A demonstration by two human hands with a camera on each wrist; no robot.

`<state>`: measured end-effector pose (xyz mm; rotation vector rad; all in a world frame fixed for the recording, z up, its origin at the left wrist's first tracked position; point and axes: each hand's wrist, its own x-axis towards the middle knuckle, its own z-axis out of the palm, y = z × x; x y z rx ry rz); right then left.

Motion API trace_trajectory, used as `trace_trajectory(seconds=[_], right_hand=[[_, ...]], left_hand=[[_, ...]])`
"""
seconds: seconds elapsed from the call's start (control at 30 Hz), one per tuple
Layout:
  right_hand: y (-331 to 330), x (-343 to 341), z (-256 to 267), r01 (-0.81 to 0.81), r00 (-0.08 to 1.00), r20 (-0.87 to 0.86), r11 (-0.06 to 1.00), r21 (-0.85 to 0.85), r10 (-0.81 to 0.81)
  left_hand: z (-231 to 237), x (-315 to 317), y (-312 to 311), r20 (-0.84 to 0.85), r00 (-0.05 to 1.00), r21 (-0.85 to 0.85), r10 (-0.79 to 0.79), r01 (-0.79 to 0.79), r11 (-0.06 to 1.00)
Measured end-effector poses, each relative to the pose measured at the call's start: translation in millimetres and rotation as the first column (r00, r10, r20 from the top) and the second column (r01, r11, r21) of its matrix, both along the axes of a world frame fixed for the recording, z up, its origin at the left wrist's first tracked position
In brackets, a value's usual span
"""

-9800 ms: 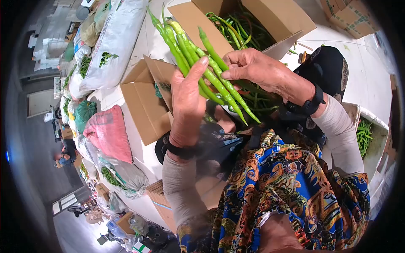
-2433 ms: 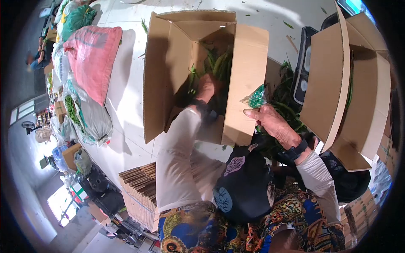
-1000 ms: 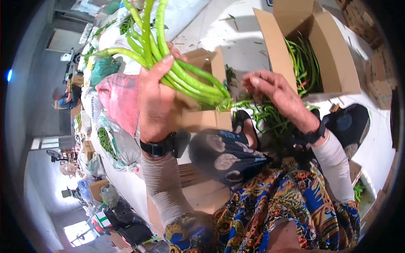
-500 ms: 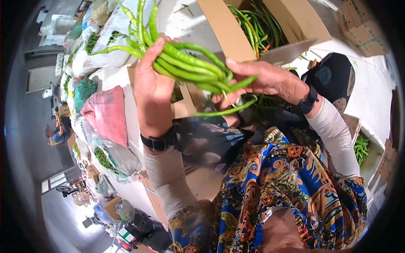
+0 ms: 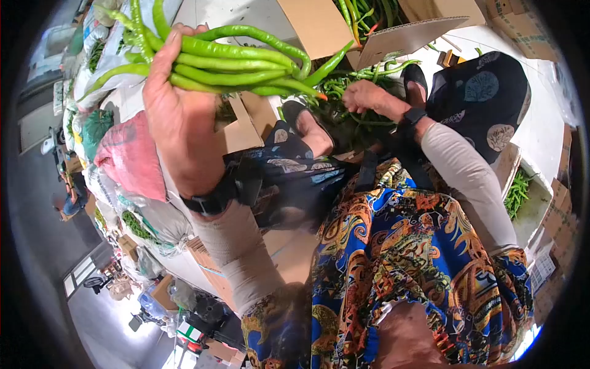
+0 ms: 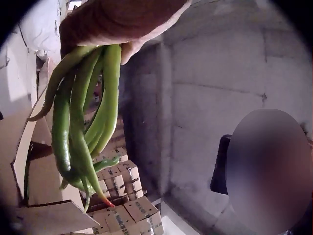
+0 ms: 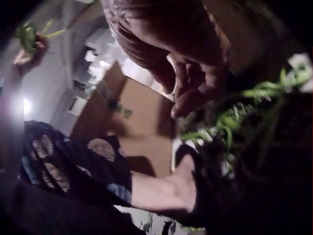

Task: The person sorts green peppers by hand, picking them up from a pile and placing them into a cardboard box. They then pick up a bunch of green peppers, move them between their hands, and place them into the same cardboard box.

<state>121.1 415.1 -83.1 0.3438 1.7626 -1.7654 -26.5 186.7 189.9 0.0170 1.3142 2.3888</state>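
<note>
- The held peppers are hiding most left grip fingers, while some are crossing the head view's top edge.
- The upper box is running beyond that edge.
- The pepper pile is blurring into darkness.

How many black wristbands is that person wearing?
2. One black band is around the left wrist, below the hand gripping green peppers. The other band is around the right wrist. The pale sleeves could hide more.

Left hand raised, gripping, right hand low
</note>
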Motion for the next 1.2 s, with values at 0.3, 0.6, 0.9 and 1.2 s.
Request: trace_trajectory(seconds=[0.3, 0.6, 0.9, 1.2], right_hand=[[-74, 14, -93, -0.099, 0.980, -0.068, 0.749, 0.655, 0.189], [-101, 24, -99, -0.097, 0.983, -0.046, 0.721, 0.686, 0.175], [-46, -21, 56, -0.088, 0.986, -0.148, 0.994, -0.066, 0.077], [13, -6, 311, -0.212, 0.898, -0.392, 0.977, 0.017, 0.201]], left_hand=[[38, 20, -31, -0.145, 0.987, 0.058, -0.062, 0.071, 0.996], [44, 36, -30, 0.024, 0.999, 0.273, 0.029, -0.035, 0.961], [46, 21, -60, -0.152, 0.987, 0.071, 0.057, -0.047, 0.996], [40, 19, -37, -0.257, 0.942, -0.027, 0.217, -0.232, 0.972]])
